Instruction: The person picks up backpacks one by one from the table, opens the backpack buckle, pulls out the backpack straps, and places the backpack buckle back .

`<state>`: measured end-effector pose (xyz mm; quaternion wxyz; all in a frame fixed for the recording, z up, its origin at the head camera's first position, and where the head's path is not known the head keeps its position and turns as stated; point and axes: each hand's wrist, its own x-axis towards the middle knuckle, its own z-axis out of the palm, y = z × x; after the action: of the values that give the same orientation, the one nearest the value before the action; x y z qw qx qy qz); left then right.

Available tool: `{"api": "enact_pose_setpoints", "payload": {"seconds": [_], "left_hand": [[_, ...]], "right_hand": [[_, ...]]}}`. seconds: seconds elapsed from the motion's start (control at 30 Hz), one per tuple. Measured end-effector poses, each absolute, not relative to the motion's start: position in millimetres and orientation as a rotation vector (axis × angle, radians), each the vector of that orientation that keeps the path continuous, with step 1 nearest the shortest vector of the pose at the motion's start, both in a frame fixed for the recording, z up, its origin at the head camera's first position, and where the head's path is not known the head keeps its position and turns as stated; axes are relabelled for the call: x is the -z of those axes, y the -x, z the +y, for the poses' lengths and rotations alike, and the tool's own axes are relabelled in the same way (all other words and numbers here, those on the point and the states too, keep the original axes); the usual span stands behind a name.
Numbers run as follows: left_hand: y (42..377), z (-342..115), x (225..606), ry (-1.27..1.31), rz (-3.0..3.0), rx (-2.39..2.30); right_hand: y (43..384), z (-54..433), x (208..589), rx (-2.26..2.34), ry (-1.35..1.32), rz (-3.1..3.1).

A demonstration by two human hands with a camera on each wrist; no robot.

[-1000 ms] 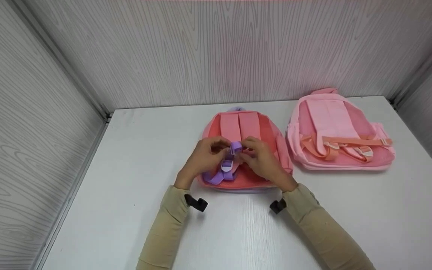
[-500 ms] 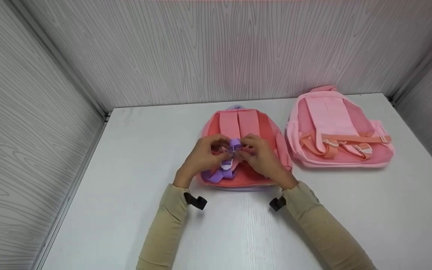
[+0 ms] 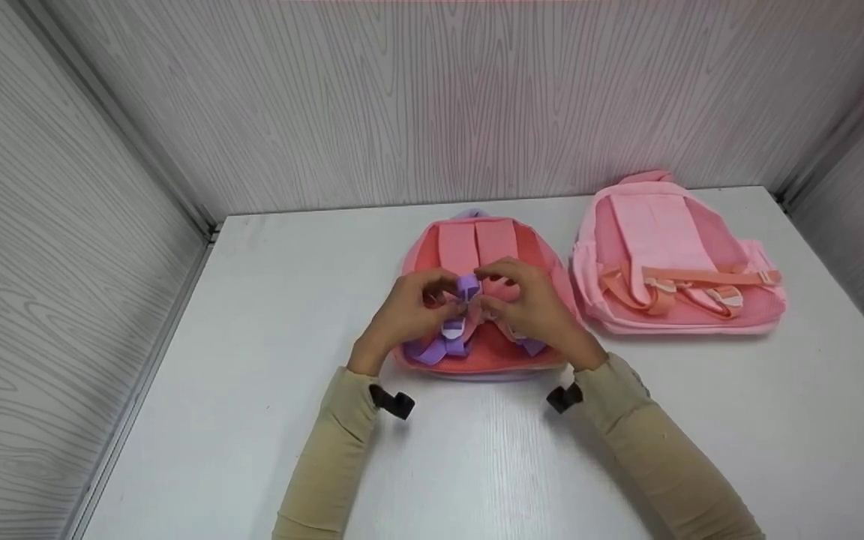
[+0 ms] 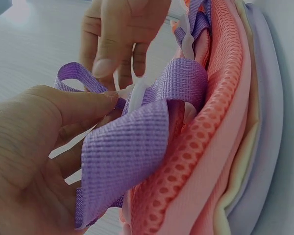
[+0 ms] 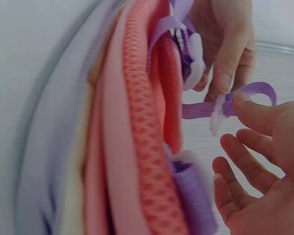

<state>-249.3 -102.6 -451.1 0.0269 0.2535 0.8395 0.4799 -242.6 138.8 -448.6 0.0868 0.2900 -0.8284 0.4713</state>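
A small coral-pink backpack point(image 3: 496, 356) lies on the table with its mesh back and shoulder straps facing up. My left hand point(image 3: 407, 309) pinches a purple webbing strap point(image 3: 467, 285) at a small white plastic buckle point(image 5: 217, 117), between thumb and fingers. Above the buckle the strap bends into a loop. Beside it, my right hand point(image 3: 528, 306) has its fingers spread and loosely bent, the thumb tip close to the loop; whether it touches cannot be told. Another purple strap end with a white buckle point(image 3: 453, 328) hangs below the left fingers.
To the right lies a light pink backpack point(image 3: 664, 232), also back side up, with orange straps point(image 3: 709, 277). The white table point(image 3: 267, 420) meets grey wood-grain panels point(image 3: 432, 105) at the back and sides. Dark wrist mounts point(image 3: 394, 403) sit at both cuffs.
The right hand has drawn slightly right and away from the buckle, its fingers spreading, and a purple strap end beneath it now shows. My left hand keeps its pinch in nearly the same spot.
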Motion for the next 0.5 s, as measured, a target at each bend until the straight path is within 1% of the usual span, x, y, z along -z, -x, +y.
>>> {"api": "enact_pose_setpoints", "payload": {"seconds": [0.23,0.5], "left_hand": [[249,-102,451,-0.788,2.623,-1.460],[248,-100,450,-0.756,2.641,-1.434]], "right_hand": [[244,140,434,-1.400,-0.847,-2.521],[242,136,422,-1.364,-0.895,-2.531]]}}
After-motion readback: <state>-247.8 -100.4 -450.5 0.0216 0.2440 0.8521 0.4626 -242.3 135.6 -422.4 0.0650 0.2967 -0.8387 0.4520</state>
